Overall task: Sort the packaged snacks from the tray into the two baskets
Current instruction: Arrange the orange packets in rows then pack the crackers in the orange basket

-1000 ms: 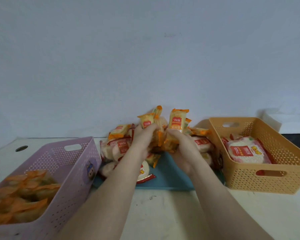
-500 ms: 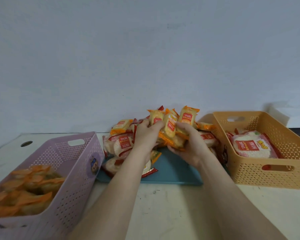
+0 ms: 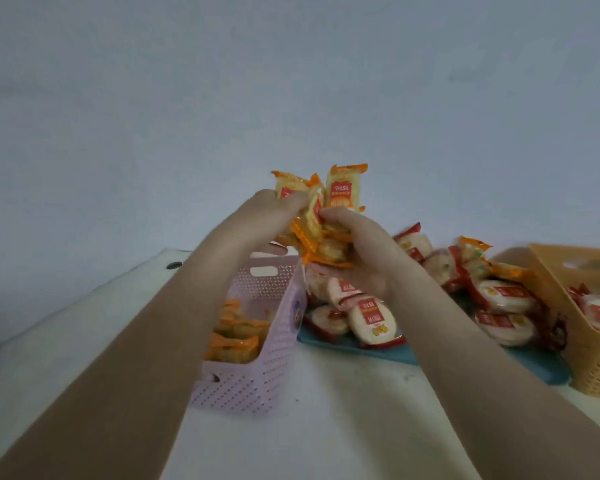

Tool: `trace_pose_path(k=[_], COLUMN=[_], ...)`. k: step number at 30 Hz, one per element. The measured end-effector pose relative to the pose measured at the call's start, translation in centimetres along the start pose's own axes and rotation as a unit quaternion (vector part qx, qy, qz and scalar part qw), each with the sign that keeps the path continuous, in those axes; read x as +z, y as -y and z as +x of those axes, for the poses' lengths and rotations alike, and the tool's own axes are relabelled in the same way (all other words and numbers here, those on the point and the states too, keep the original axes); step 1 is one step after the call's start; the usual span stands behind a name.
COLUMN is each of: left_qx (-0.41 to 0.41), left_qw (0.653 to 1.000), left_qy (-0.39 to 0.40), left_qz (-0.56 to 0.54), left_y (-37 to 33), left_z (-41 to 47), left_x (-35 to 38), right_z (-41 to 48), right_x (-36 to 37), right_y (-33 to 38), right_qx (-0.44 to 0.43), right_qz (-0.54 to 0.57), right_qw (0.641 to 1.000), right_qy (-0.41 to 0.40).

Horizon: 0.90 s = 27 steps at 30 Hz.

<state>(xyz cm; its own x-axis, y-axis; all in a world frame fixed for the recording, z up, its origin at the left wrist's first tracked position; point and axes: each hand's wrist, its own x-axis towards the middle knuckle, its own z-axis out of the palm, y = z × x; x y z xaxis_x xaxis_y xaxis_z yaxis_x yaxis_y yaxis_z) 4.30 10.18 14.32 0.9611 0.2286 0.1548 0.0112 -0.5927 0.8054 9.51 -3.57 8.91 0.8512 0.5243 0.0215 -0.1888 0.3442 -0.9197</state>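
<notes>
Holding a bunch of orange snack packets [image 3: 321,220] above the purple basket [image 3: 257,341]: left hand [image 3: 267,216] and right hand [image 3: 357,251] both clamped on it. Right of basket: teal tray [image 3: 378,351] with red-wrapped packets [image 3: 373,320], then orange basket [image 3: 575,306].

We see glossy film wrappers on the orange snack packets [image 3: 321,216], perforated plastic in the lilac basket [image 3: 257,372], and a smooth, matt white tabletop [image 3: 343,427].

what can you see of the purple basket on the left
The purple basket is a pale lilac plastic bin with perforated walls, a slot handle in its far end and a small round sticker on its right side. It stands upright on the table, beside the teal tray, partly filled with orange-wrapped snacks.
</notes>
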Motion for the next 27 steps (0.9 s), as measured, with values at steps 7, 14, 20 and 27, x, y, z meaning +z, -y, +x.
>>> trace_pose_path(k=[7,14,20,27], left_qx=[-0.139,-0.088,0.082,0.062], left_qw=[0.987,0.971,0.974,0.962], left_qy=[0.07,-0.051,-0.107,0.062], left_qz=[0.051,0.218,0.183,0.258], left_y=[7.7,9.2,3.6,2.2], left_z=[-0.9,-0.5,-1.3,4.0], left_x=[-6.2,-5.7,-1.6,11.0], right_z=[3.7,3.3,1.7,1.3], right_x=[6.8,6.0,-0.5,-9.9], right_y=[-4.5,-5.5,-3.9,-5.4], right_qx=[-0.007,-0.08,-0.09,0.023], right_qz=[-0.158,-0.313,-0.413,-0.67], right_qw=[0.987,0.944,0.895,0.732], right_qy=[0.0,-0.069,-0.14,-0.124])
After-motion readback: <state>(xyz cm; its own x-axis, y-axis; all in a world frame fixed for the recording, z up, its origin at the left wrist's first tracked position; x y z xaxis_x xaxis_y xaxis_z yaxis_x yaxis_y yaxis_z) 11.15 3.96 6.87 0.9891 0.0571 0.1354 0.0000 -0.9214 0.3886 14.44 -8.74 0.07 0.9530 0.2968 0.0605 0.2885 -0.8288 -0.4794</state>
